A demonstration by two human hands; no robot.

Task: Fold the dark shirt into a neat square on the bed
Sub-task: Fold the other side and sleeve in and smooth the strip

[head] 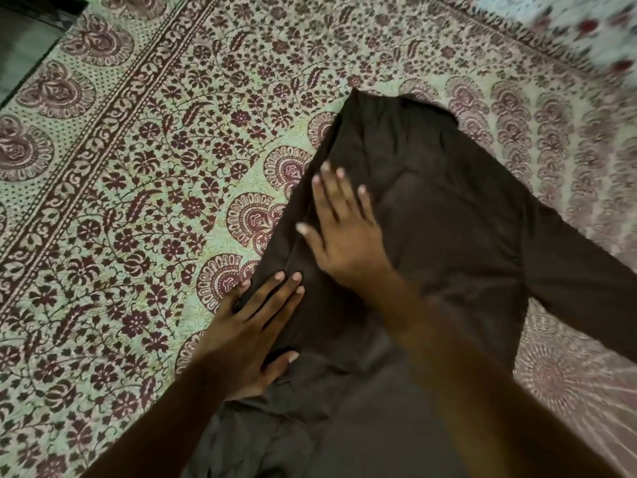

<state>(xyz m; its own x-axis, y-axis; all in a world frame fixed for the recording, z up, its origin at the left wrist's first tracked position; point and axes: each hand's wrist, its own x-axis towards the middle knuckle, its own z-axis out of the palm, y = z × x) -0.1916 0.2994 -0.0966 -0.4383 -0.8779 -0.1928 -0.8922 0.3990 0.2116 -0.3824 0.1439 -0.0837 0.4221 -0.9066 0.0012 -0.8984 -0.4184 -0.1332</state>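
Presses the left hand flat, fingers straight and close together, on the near left edge of the dark shirt. Lays the right hand palm down, fingers spread, farther up the shirt beside that same edge, apart from the left hand. Grips nothing with either. Lies partly folded, with a long crease along the shirt's left edge and one sleeve stretched out from the shirt's right side. Rests on a floral maroon-and-cream bedspread, visible beneath and all round the shirt. Shows, beyond the shirt's far right, a paler flowered cloth, blurred.
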